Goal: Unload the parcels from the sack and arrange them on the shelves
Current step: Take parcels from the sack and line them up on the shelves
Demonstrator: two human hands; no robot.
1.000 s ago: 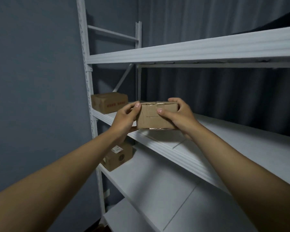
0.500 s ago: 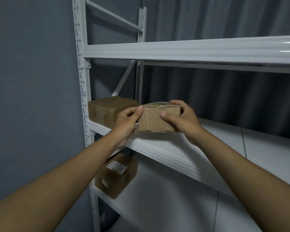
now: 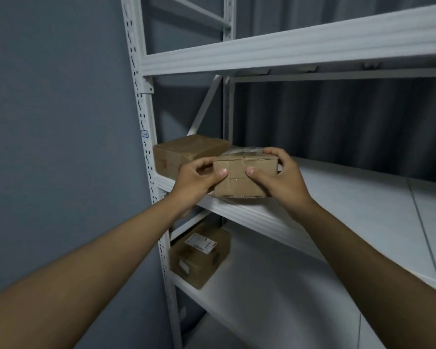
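head view, close, facing shelving

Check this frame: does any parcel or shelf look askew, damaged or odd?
Only slightly: the labelled parcel on the lower shelf sits turned at an angle to the shelf edge. The others look squarely placed and undamaged.

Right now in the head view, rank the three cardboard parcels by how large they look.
1. Labelled parcel on the lower shelf
2. Held parcel and the parcel behind it: too alike, and partly hidden, to rank.
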